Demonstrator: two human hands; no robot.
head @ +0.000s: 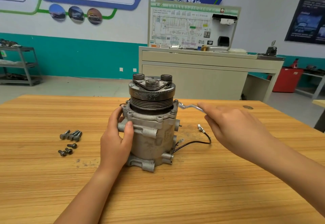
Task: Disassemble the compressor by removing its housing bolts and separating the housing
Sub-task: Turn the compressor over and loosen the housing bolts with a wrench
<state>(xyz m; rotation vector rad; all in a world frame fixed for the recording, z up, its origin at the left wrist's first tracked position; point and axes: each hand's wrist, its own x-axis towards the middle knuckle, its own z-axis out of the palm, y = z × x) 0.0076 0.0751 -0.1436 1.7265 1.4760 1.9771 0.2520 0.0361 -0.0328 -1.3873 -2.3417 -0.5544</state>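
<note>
Holding the tall grey metal compressor (pixel 151 135) upright with my left hand (pixel 116 135), I have my fingers and thumb curled round its top left side. It stands on its end about midway between the left and right edges of the striped wooden table (pixel 193 188), closer to the far edge, with its round black pulley (pixel 151 93) on top. My right hand (pixel 228 123) pinches the thin bent silver wrench (pixel 189 106), and the wrench tip sits at the dark bolt (pixel 176 101) on the top right of the housing. I think the wrench could slip off the bolt if I pull at a slant, and my knuckles could hit the metal. The compressor looks heavy on top, so a hard pull could tip it over. The thin black wire (pixel 202 142) lies on the table below my right hand and could snag. The small dark loose bolts (pixel 70 135) toward the left edge could roll if the table gets bumped.
</note>
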